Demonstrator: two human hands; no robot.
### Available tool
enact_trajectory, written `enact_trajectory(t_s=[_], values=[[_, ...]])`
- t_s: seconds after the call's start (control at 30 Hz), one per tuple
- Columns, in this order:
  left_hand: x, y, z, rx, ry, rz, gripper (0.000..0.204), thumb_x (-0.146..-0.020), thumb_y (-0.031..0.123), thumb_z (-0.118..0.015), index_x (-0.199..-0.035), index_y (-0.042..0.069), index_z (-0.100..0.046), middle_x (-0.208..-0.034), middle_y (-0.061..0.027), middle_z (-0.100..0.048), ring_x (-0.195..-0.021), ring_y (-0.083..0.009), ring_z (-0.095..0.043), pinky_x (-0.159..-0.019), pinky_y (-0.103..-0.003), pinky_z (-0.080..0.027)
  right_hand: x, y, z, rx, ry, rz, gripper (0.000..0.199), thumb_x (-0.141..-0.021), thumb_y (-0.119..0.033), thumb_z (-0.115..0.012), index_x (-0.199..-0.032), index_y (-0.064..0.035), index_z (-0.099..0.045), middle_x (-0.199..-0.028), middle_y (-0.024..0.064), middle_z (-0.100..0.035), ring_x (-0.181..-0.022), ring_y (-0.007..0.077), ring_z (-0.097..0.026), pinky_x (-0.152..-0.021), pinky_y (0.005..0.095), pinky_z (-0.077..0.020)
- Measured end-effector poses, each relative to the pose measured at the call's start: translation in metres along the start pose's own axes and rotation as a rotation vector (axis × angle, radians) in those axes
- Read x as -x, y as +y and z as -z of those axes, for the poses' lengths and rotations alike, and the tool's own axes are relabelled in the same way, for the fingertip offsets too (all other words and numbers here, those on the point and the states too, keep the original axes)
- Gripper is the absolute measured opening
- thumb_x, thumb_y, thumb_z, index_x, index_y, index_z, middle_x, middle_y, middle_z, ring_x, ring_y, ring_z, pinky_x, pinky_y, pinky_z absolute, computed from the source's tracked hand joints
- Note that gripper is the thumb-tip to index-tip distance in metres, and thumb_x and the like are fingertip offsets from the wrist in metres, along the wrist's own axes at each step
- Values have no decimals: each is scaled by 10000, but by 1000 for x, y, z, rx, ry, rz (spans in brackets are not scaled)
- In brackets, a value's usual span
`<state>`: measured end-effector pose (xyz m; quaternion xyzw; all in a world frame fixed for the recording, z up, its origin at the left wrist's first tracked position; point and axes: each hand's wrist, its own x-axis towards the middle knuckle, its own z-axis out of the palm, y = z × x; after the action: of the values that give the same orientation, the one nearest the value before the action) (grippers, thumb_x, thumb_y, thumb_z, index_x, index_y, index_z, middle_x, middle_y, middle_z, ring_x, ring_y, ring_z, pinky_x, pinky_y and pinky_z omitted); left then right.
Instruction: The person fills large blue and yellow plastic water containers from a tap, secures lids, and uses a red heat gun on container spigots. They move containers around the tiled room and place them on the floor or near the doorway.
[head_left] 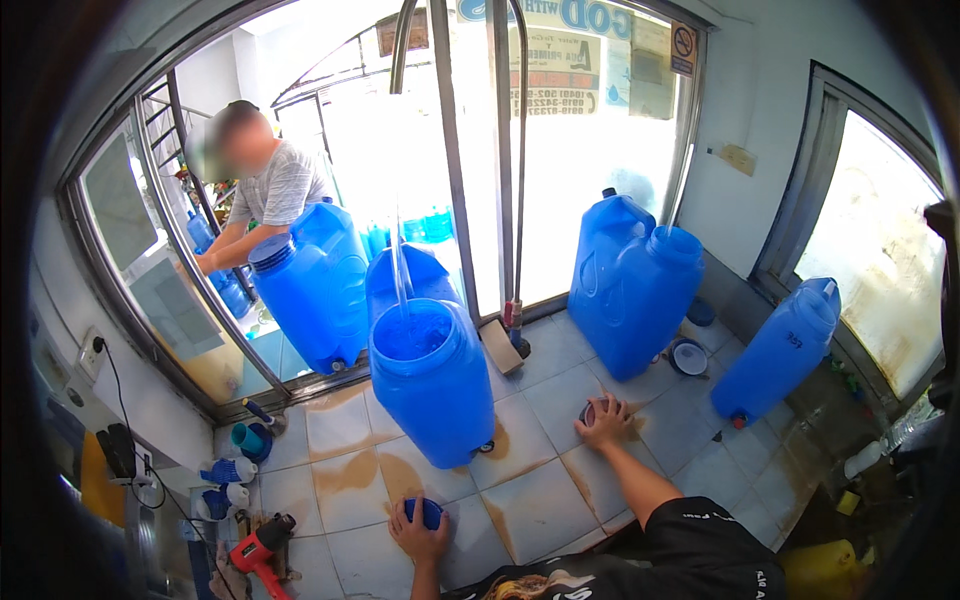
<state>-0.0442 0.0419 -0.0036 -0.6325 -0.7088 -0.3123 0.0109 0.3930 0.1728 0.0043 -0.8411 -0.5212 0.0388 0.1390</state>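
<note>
My left hand (420, 535) rests on the tiled counter with its fingers round a blue screw cap (428, 514). Farther right, my right hand (606, 422) lies over a dark round cap (598, 409), its fingers curled on the rim. Between and beyond my hands stands an upright blue water jug (430, 400) with a wide open mouth. A stream of water (400, 260) falls into that mouth, and the water inside is churned. Another open blue jug (635, 290) stands beyond my right hand.
A capped blue jug (315, 290) stands by the window opening, where another person (270, 180) leans in. A slim blue jug (780, 350) is at right, near a white-lined cap (688, 357). A red heat gun (264, 550) and blue-white caps (228, 471) lie at left.
</note>
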Motion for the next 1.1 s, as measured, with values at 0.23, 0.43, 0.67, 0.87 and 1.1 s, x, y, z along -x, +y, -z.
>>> enact_trajectory(t_s=[0.23, 0.43, 0.67, 0.87, 1.1], values=[[5, 0, -3, -7, -36, 27, 683, -716, 465, -797, -1317, 173, -658, -1424, -167, -525, -1370, -363, -443, -1138, -549, -289, 3, 4, 2, 11, 23, 21, 702, -763, -589, -719, -1386, -329, -523, -1545, 92, -358, -1448, 440, -264, -1097, 716, -273], [1, 2, 1, 43, -20, 87, 785, -714, 487, -788, -1399, 169, -575, -1422, -154, -523, -1370, -348, -443, -1137, -549, -279, 3, 0, 4, 27, 3, 8, 712, -747, -603, -728, -1379, -338, -534, -1546, 82, -350, -1444, 429, -273, -1087, 687, -291], [4, -2, -1, -58, -19, -7, 768, -718, 510, -783, -1373, 161, -587, -1400, -138, -535, -1359, -331, -448, -1134, -538, -277, 3, 3, 3, -6, 36, 21, 737, -723, -588, -748, -1378, -319, -545, -1541, 69, -348, -1447, 414, -248, -1092, 697, -277], [2, -1, -2, 61, 13, 65, 738, -713, 507, -792, -1347, 181, -604, -1389, -132, -542, -1348, -333, -458, -1120, -536, -292, 4, -1, 6, 44, 28, 1, 736, -723, -588, -749, -1376, -318, -545, -1536, 64, -356, -1437, 410, -264, -1097, 699, -273], [4, -1, -1, -13, 31, -10, 731, -708, 504, -795, -1323, 158, -604, -1377, -115, -556, -1341, -321, -471, -1115, -537, -296, 7, -1, 11, 37, 16, 11, 713, -760, -565, -742, -1387, -310, -518, -1547, 71, -346, -1450, 413, -263, -1124, 665, -283]])
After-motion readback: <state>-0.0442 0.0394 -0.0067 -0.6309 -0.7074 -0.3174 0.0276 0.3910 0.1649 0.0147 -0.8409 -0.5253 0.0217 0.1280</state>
